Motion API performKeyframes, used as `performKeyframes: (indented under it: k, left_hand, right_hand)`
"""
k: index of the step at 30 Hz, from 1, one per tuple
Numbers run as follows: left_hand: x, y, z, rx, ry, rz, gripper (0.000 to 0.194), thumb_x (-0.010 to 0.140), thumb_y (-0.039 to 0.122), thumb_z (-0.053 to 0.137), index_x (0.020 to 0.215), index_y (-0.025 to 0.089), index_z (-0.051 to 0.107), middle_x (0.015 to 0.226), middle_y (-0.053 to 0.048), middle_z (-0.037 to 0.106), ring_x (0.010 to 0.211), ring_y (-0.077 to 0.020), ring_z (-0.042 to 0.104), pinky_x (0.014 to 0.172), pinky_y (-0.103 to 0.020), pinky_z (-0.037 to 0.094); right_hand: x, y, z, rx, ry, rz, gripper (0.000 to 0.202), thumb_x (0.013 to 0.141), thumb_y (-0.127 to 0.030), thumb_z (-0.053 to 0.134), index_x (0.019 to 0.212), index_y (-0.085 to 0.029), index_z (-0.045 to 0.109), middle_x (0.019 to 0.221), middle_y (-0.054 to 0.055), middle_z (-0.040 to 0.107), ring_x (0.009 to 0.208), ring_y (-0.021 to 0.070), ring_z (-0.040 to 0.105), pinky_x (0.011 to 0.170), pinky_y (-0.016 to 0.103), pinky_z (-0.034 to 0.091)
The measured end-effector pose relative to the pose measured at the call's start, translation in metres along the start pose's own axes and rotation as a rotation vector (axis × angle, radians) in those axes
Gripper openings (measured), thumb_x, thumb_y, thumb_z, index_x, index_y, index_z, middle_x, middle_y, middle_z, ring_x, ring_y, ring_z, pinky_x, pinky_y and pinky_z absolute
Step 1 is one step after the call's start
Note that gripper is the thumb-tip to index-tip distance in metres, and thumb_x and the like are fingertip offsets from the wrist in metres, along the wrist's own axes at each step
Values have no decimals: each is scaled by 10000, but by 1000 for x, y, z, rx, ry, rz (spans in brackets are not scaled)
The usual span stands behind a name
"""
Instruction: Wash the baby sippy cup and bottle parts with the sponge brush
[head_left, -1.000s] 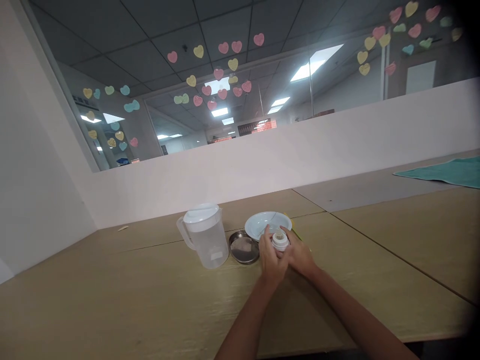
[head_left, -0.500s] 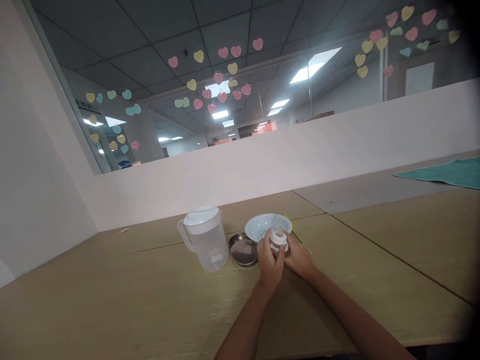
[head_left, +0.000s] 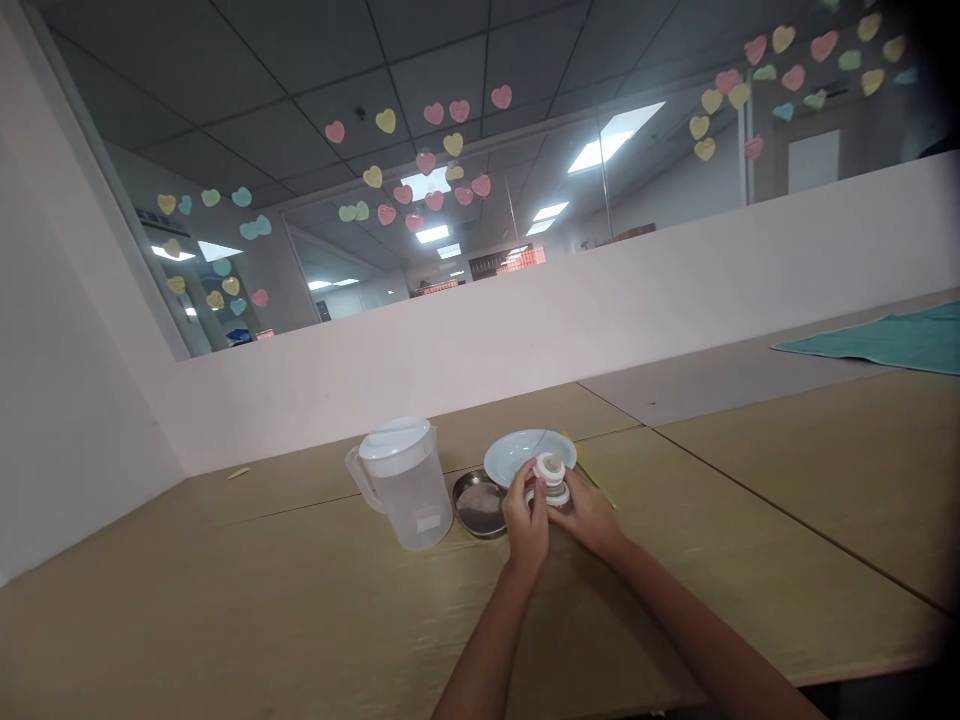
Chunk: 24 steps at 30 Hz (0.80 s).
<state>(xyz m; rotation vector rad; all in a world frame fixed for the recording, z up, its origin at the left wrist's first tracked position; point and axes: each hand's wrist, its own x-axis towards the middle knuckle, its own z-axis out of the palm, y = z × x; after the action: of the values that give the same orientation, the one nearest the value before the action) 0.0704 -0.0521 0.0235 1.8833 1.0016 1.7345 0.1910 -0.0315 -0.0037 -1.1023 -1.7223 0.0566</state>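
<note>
A small baby bottle (head_left: 558,500) is between my hands in front of the white bowl. Its white collar with the teat (head_left: 550,468) is raised and tipped above the bottle's neck, a gap showing between them. My left hand (head_left: 525,520) has its fingers closed on the collar's left side. My right hand (head_left: 591,516) wraps round the bottle from the right, its fingers partly hidden. Just left of the hands lies a round steel dish (head_left: 480,505), close to a clear plastic pitcher (head_left: 416,495) with a white lid.
Behind the hands stands a white bowl (head_left: 510,450) with a thin stick in it. A yellow-green stick (head_left: 596,475) lies to its right. A teal cloth (head_left: 885,340) is at the far right of the wooden table (head_left: 262,620). A low wall (head_left: 450,345) with a window backs the table.
The collar with the teat sat upright on the bottle; now it is lifted and tipped, apart from the neck. The whole view has shifted slightly.
</note>
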Motion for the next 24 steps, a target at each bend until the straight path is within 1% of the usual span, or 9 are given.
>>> performKeyframes:
  k: [4, 9, 12, 14, 17, 20, 24]
  left_hand:
    - [0, 0, 0, 30, -31, 10, 350, 888, 358, 461, 1189, 190, 526, 1104, -93, 629, 1003, -206, 586, 920, -350, 433]
    - [-3, 2, -1, 168, -85, 41, 390, 873, 354, 480, 1235, 211, 498, 1180, -101, 580, 1093, -234, 522, 964, -393, 391]
    - [-4, 4, 0, 182, -117, 57, 383, 874, 344, 478, 1238, 229, 500, 1192, -90, 572, 1136, -236, 488, 974, -390, 378]
    - [-4, 6, 1, 164, -115, 44, 391, 871, 341, 486, 1246, 231, 492, 1182, -90, 579, 1125, -231, 491, 963, -382, 384]
    - [-2, 10, 4, 57, -106, -20, 439, 860, 359, 508, 1273, 217, 459, 1174, -99, 583, 1079, -219, 528, 928, -358, 413]
    - [4, 15, 9, -159, -84, -107, 488, 856, 375, 514, 1304, 212, 414, 1179, -100, 585, 1066, -207, 556, 913, -333, 433]
    - [18, 19, 12, -416, -11, -231, 568, 812, 376, 556, 1328, 212, 385, 1125, -88, 621, 1043, -210, 586, 888, -318, 457]
  right_hand:
    - [0, 3, 2, -18, 14, -2, 426, 770, -419, 546, 1123, -179, 528, 1044, 109, 650, 956, 260, 617, 756, 347, 489]
    - [-1, 9, 6, -72, -2, 22, 398, 780, -441, 524, 1054, -157, 567, 1005, 124, 651, 918, 264, 620, 738, 350, 483]
    - [-1, 11, 8, -119, -16, 59, 380, 776, -455, 522, 991, -151, 598, 957, 137, 657, 875, 272, 629, 698, 350, 485]
    - [-1, 11, 8, -136, -10, 68, 387, 772, -458, 525, 991, -147, 595, 947, 141, 657, 862, 274, 633, 686, 349, 487]
    - [-1, 11, 8, -121, 9, 52, 432, 776, -461, 523, 1058, -136, 555, 970, 146, 652, 871, 276, 633, 694, 357, 491]
    - [0, 11, 7, -74, 13, 23, 460, 788, -441, 520, 1133, -137, 504, 1005, 138, 651, 901, 270, 629, 718, 361, 498]
    - [-1, 10, 6, -34, 43, -2, 480, 780, -435, 545, 1174, -167, 489, 1097, 121, 636, 975, 259, 615, 780, 368, 502]
